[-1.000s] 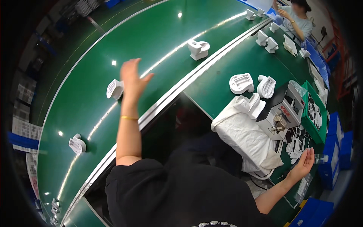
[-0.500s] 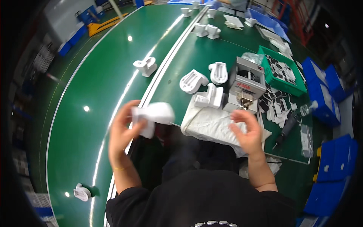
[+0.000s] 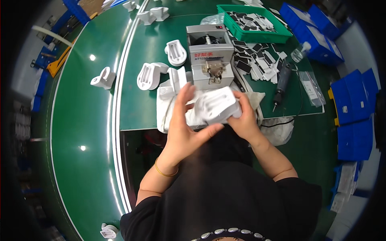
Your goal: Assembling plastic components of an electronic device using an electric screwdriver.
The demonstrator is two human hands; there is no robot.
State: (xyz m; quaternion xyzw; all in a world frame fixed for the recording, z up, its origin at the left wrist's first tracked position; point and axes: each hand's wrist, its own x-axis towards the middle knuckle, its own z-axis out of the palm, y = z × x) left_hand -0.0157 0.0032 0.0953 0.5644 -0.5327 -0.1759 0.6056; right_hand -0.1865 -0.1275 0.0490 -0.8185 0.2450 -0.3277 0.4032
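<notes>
In front of my body my right hand (image 3: pixel 245 118) grips a white plastic housing (image 3: pixel 218 104) by its right end. The housing is tilted, with a long slotted recess facing up. At its left side is my left hand (image 3: pixel 185 128), fingers spread and slightly blurred, thumb pointing under the housing; whether it touches cannot be made out. Just beyond lies a padded white cloth (image 3: pixel 164 110), partly hidden by my hands. Another white housing (image 3: pixel 173 83) rests at the cloth's far left edge, and a grey bench machine (image 3: pixel 212 60) stands behind.
Two more housings, a near one (image 3: pixel 149 76) and a farther one (image 3: pixel 175 52), lie left of the machine. A green crate (image 3: pixel 257 36) of small flat parts stands at the far right, with loose pieces (image 3: pixel 261 62) before it. Nearby lies a dark electric screwdriver (image 3: pixel 283 82). A light rail (image 3: pixel 118 92) divides the green surface.
The white housing has gone from my left hand into my right, over the cloth. My left hand has come in from the left and opened. The whole view has shifted to the right.
</notes>
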